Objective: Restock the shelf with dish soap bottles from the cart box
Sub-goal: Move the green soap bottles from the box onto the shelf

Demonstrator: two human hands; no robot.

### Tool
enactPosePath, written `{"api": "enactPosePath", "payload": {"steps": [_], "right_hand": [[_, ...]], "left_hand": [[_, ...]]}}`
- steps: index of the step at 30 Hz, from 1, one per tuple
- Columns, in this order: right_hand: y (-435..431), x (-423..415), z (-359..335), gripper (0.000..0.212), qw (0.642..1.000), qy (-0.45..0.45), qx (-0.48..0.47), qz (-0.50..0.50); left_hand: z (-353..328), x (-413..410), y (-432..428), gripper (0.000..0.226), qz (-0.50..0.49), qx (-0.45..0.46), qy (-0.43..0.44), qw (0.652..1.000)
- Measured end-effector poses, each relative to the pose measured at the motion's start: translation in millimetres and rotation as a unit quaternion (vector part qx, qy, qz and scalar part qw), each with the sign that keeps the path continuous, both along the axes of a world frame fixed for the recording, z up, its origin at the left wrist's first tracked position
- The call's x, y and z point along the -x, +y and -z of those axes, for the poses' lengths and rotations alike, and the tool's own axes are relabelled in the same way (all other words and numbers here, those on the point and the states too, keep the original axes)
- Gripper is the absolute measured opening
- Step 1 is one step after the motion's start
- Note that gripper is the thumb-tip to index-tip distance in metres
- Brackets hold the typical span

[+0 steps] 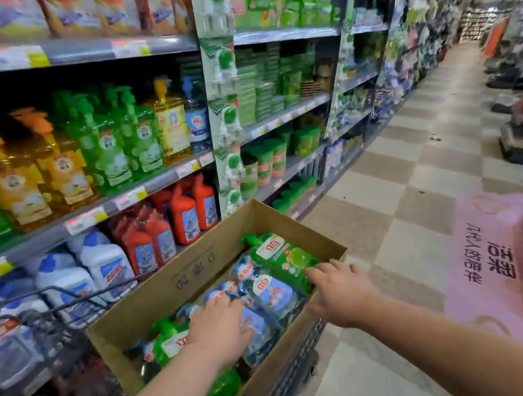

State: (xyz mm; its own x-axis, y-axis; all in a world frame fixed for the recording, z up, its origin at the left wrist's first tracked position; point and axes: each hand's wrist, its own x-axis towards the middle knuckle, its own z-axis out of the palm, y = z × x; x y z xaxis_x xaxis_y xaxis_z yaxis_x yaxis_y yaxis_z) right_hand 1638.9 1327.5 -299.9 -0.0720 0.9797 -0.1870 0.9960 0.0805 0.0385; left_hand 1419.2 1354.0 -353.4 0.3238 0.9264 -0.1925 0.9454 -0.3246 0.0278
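On my far left I see the shelf [136,197] lined with upright pump bottles: orange ones [60,168], then green ones [108,146], then a yellow one [171,123] near the post. Below them stand white jugs [105,260] and red bottles [184,215]. In front of that, a dark wire cart [50,320] carries an open cardboard box [196,269], and the dish soap bottles lie flat inside it: a green one [169,340] at the near end, clear blue ones [272,295] in the middle, and another green bottle [279,256] at the far end. My left hand [219,327] lies palm down on the clear bottles, fingers spread loosely over them; I cannot tell whether they grip one. My right hand [340,291] reaches over the box's right edge, fingers opened wide, the tips touching the far green bottle without closing round it. Further right runs the checkered floor [404,175], and beside my right forearm sits a pink wrapped pack [501,249].
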Motion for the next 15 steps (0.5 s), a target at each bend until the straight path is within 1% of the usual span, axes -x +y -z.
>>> {"api": "enactPosePath", "payload": {"steps": [5,10,15], "right_hand": [[45,-29,8,0.069,0.999,0.013,0.022,-0.04],[81,-37,20,0.067,0.997,0.026,0.037,-0.066],[125,-44,31,0.069,0.995,0.024,0.063,-0.068]], "left_hand": [[7,-15,4,0.056,-0.072,0.009,0.001,0.997],[22,3,13,0.061,-0.161,0.036,0.025,0.986],[41,20,34,0.064,-0.209,0.055,0.037,0.976]]}}
